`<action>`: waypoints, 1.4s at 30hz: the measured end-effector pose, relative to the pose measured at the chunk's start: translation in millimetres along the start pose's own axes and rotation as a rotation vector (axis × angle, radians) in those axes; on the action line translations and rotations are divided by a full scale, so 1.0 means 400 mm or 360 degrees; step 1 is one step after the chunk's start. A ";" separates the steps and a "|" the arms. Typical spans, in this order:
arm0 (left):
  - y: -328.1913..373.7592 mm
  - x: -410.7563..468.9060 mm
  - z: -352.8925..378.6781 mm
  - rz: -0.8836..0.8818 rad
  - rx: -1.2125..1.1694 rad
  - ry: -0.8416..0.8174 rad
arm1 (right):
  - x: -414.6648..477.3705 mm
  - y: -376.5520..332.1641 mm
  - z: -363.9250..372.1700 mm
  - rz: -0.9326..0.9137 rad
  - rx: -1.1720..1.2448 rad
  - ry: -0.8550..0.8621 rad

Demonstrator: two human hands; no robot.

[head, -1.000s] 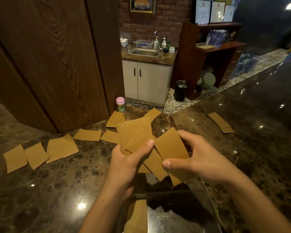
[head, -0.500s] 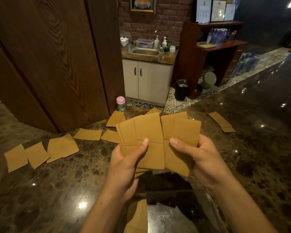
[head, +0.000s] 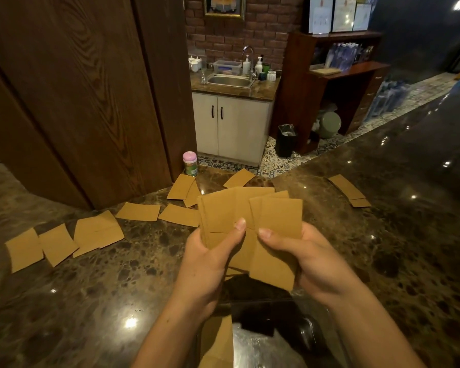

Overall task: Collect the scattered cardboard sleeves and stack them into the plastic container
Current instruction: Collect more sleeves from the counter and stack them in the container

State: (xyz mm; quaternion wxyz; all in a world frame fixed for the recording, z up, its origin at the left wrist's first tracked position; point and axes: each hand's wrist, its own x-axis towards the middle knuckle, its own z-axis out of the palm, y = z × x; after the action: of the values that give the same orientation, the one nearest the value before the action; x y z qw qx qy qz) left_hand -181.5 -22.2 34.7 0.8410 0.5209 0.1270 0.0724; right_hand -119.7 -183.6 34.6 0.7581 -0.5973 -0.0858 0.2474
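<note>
a dark marble counter [head: 91, 301] is strewn with loose cardboard sleeves [head: 138, 211], most to the left, two at the right. a clear plastic container [head: 327, 328] is seen nearest, with one sleeve [head: 218, 341] lying in it. above it a fanned bunch of sleeves [head: 279, 216] is pinched by the left hand [head: 207, 264] and right hand [head: 316, 264], thumbs pressed on its face, the other fingers hidden behind.

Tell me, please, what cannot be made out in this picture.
Head view only.
The held sleeves: their number; they overlap, and the left hand and right hand gripping them cover the lower parts.
The plastic container: its near part is cut off by the bottom edge, its left wall hidden behind the left forearm.
The sleeve in the container: cut off too; stack height unknown.
The pink-lidded can: label too small to read.
</note>
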 end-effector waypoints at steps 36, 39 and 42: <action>0.000 0.007 -0.023 0.0163 -0.0010 0.0099 | -0.014 -0.029 -0.019 -0.0054 -0.0009 -0.0064; -0.001 0.004 -0.024 0.0140 0.0011 0.0084 | -0.011 -0.029 -0.024 -0.0032 -0.0037 -0.0057; -0.002 0.003 -0.029 0.0120 0.0022 0.0092 | -0.009 -0.027 -0.031 0.0018 -0.0078 -0.0039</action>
State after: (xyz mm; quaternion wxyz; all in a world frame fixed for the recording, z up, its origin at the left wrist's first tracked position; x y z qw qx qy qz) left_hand -183.8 -12.4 28.8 0.8301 0.5288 0.1321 0.1181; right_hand -114.5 -197.7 42.2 0.7406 -0.6131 -0.0978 0.2570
